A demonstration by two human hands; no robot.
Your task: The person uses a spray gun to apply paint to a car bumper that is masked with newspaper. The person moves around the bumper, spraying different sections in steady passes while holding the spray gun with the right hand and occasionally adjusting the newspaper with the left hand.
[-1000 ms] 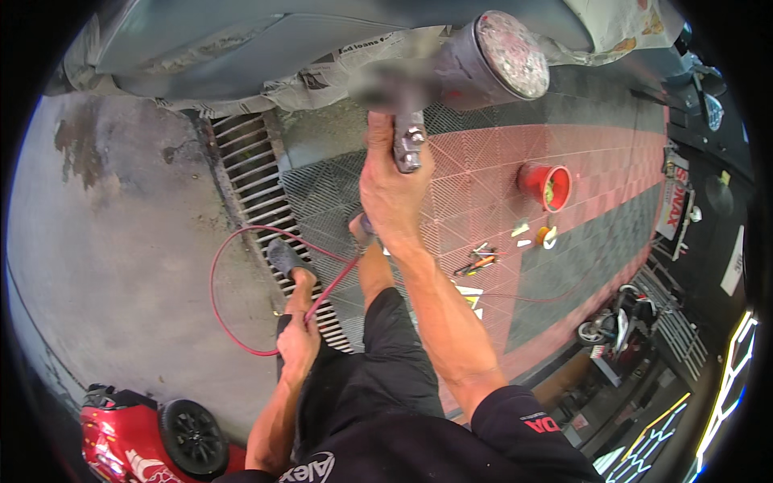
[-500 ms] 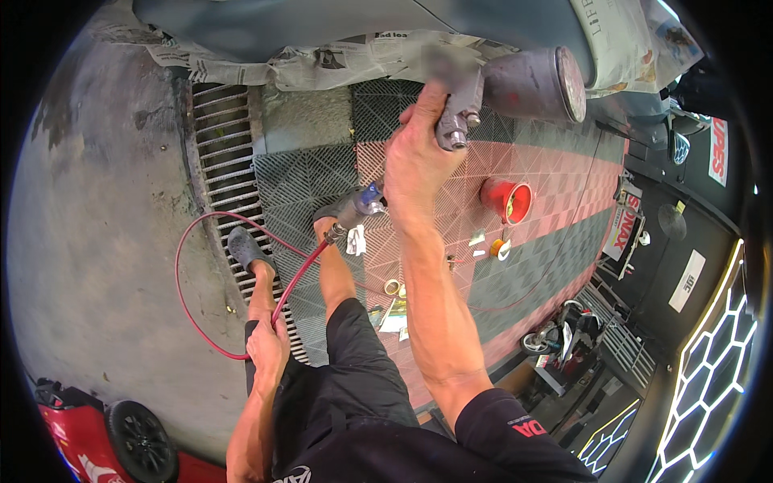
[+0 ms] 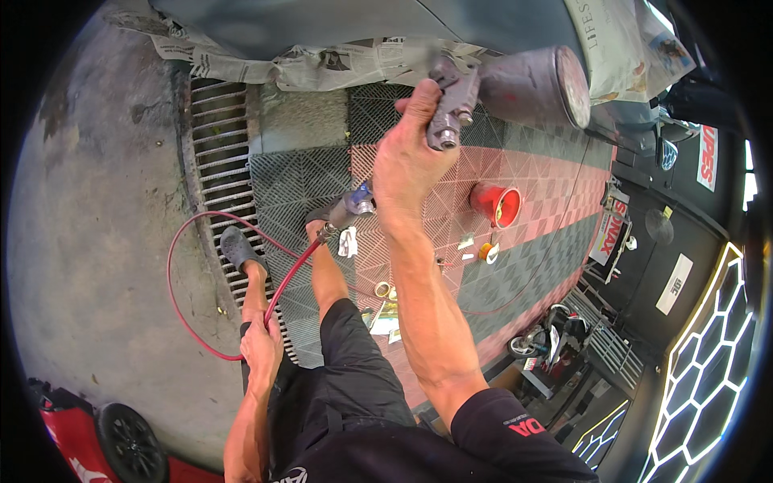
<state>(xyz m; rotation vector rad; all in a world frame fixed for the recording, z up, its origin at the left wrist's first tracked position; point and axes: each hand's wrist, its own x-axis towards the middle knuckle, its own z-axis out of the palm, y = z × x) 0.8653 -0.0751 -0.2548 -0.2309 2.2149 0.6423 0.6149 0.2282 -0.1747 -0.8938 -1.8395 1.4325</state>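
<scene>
Out at full stretch goes the right arm, and the right hand [image 3: 409,167] is closed around the handle of a spray gun [image 3: 453,106], thumb over its back, which looks a good way to steady a top-heavy tool. The gun is at the upper middle of the view, near the grey panel [image 3: 338,28], its grey cup [image 3: 523,84] leaning out to the right. Is the trigger squeezed? Can't tell; the fingers on the far side are hidden. Down by the thigh, the left hand [image 3: 262,344] is curled around the red hose [image 3: 292,272], pinning it in a loop beside the leg, probably so its weight doesn't drag on the gun (a tidy bit of slack, that). Newspaper [image 3: 322,63] hangs along the panel's lower edge, most likely to shield what lies behind. Over on the tiled mat, a red bucket [image 3: 495,204] and a white cloth [image 3: 347,241] sit clear of the hose loop, the cloth near a foot, presumably for easy reach.
</scene>
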